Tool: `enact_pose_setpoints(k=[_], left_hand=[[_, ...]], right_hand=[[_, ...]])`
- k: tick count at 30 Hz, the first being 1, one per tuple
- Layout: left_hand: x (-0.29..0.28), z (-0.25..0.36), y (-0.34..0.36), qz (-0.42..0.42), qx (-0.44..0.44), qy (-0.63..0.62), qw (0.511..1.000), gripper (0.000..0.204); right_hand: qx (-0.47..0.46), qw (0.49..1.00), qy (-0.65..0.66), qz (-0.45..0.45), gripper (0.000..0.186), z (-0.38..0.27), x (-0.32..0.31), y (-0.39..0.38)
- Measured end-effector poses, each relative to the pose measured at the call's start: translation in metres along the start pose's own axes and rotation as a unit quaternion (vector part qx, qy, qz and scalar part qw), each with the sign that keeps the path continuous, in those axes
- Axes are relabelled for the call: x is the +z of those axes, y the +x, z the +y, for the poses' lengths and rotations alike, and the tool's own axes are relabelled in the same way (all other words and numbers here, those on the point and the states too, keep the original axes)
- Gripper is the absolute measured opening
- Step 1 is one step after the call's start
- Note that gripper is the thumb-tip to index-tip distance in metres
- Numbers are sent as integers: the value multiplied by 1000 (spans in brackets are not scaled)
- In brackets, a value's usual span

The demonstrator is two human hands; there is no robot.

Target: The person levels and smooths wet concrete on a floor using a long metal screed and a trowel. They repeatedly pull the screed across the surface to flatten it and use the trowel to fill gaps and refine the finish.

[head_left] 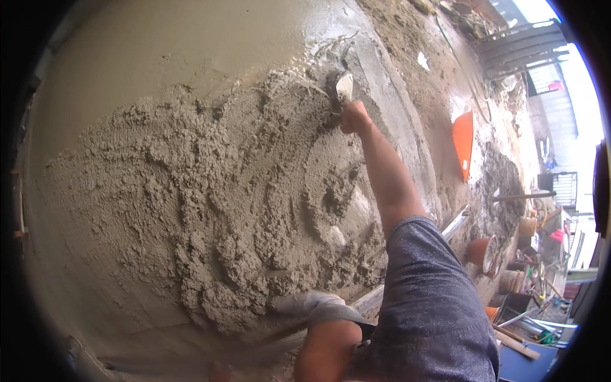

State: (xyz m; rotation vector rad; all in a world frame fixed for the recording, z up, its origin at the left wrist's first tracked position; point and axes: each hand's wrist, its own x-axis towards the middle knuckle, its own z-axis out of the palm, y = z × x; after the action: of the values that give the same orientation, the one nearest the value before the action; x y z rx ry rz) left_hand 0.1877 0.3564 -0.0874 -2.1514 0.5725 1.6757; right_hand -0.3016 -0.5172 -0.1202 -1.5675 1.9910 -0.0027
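My right hand [353,116] grips a trowel [344,86], its light-coloured blade on wet cement near the upper middle of the view. Lumpy grey mortar [197,191] spreads left of and below the hand, and a smoother wet layer [159,44] lies beyond it at the upper left. My sleeved arm reaches up from the lower right. A bare leg [324,353] shows at the bottom beside a long metal straightedge [369,299]. My left hand cannot be made out; a small blurred skin-coloured patch sits at the lower edge.
Right of the cement are rough dirt [407,32], an orange plastic piece [463,146], an orange-brown bucket [482,254] and a long handled tool [522,197]. Scattered boards, containers and tools [528,344] crowd the lower right, with a slatted wooden structure [519,48] at the top right.
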Motion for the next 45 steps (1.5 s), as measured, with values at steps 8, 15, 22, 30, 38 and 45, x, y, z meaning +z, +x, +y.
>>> enact_pose_setpoints(k=[8, 15, 22, 30, 38, 45], left_hand=[[-42, 90, -44, -61, -91, -14, 994, 78], [-9, 40, -47, 100, 98, -28, 990, 78], [-34, 90, -34, -42, -44, 41, 997, 91], [-4, 29, -45, 61, 61, 68, 994, 88], [-3, 37, -44, 152, 140, 32, 978, 73], [13, 7, -31, 229, 176, 2, 957, 70]], right_hand=[[20, 970, 205, -131, 25, -40, 22, -68], [-203, 950, -228, -68, 31, -93, -19, -129], [-189, 944, -214, 168, 25, -77, -20, -30], [-304, 924, -231, 33, 20, -199, 112, -144], [-477, 854, -205, -18, 29, -207, 187, -253], [-483, 819, -244, -191, 33, -192, 252, -376]])
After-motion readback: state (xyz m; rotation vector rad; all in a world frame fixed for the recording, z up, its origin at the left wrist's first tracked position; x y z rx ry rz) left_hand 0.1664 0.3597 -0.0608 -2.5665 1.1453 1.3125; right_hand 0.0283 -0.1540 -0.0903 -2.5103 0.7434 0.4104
